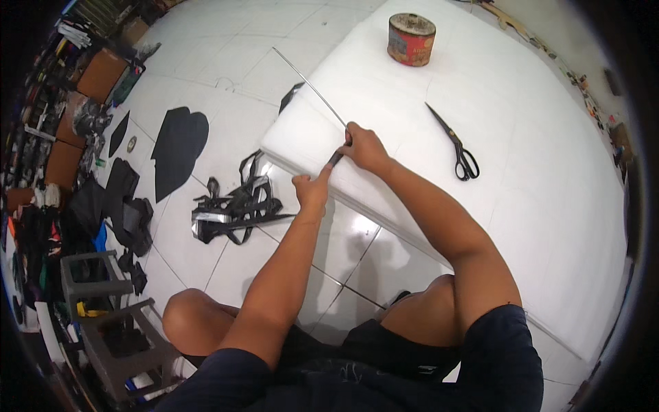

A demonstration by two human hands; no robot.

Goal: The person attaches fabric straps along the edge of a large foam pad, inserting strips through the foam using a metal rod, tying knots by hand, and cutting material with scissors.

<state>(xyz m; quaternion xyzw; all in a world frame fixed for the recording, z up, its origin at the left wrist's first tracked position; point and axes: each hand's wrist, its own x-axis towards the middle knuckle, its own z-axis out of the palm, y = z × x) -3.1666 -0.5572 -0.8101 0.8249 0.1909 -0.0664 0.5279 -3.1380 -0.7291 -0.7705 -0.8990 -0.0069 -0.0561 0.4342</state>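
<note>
The left hand (313, 193) meets the near end of a narrow dark strip (336, 158), its grip unclear. Just beyond, the right hand (367, 150) clamps a thin silver metal rod (309, 84) slanting across a white foam-like slab (528, 206), where all-black scissors (454, 140) and, farther, a round red tin (411, 42) rest.

1) A thin, straight, silver-grey rod (310, 87) slanted up and leftward out of the right hand (366, 149), its far tip free and its near end hidden in the fist; its outer part showed against the floor tiles, its inner part against the white slab (494, 220)
2) A short, narrow, dark strip (336, 158) ran at an angle to the rod, between the right hand and the left hand (312, 191), beside the slab's edge; the grip hid any join
</note>
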